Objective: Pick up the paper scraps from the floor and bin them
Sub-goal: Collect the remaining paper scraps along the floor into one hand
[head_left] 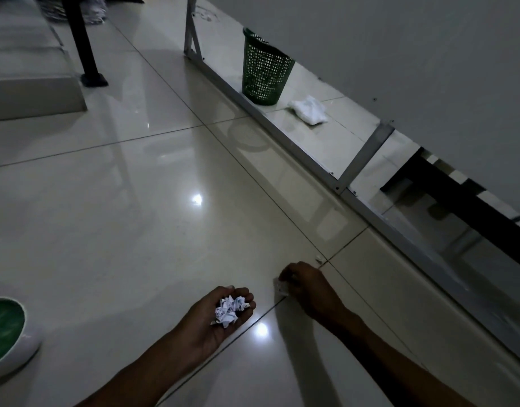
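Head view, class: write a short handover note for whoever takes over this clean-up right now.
Left hand: palm up, cupping crumpled scraps.
Right hand: down at the floor, pinching a scrap.
Another small bit lies just beyond the right hand.
Bin: green, standing by the wall, well ahead.
Done: several scraps gathered.
Left: lift this one, get the small bit, bin everything.

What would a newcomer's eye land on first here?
Probably the left hand, cupped palm-up near the bottom centre, full of crumpled paper scraps. Just right of it, the right hand pinches at a scrap on the glossy floor tile. Farther off, a green mesh bin stands by the wall.
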